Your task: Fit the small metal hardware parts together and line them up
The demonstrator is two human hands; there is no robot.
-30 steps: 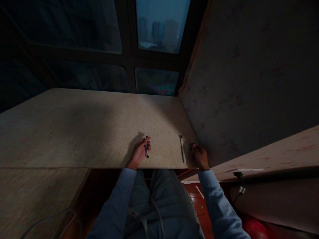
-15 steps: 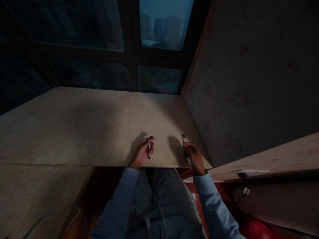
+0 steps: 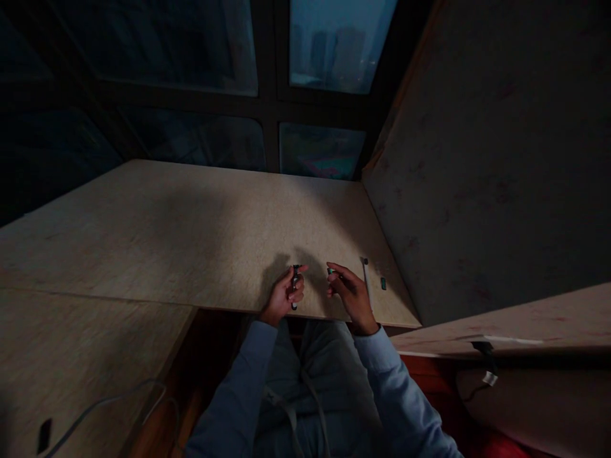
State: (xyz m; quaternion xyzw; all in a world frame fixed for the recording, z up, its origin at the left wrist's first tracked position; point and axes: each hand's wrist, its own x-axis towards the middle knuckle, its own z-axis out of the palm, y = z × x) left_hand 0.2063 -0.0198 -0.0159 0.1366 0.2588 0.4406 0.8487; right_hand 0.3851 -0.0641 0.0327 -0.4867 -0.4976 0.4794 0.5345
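My left hand (image 3: 285, 296) grips a thin dark pen-like stick (image 3: 295, 284) upright near the front edge of the beige tabletop (image 3: 191, 235). My right hand (image 3: 349, 293) is a short way to its right and pinches a small greenish piece (image 3: 330, 271) at its fingertips. The two hands are close together but apart. Just right of my right hand a slim white stick (image 3: 366, 275) lies on the table, and a small dark piece (image 3: 382, 283) lies beyond it near the wall.
A tall panel wall (image 3: 477, 159) closes the table's right side. Dark windows (image 3: 267, 76) stand behind the table. A lower surface (image 3: 71, 356) at the left carries a grey cable (image 3: 109, 407). A ledge (image 3: 506, 331) with a hanging plug sits at the right.
My right hand moved left from the wall side toward my left hand, now holding a small greenish piece. The white stick and a small dark piece lie uncovered at its right. The view shifted.
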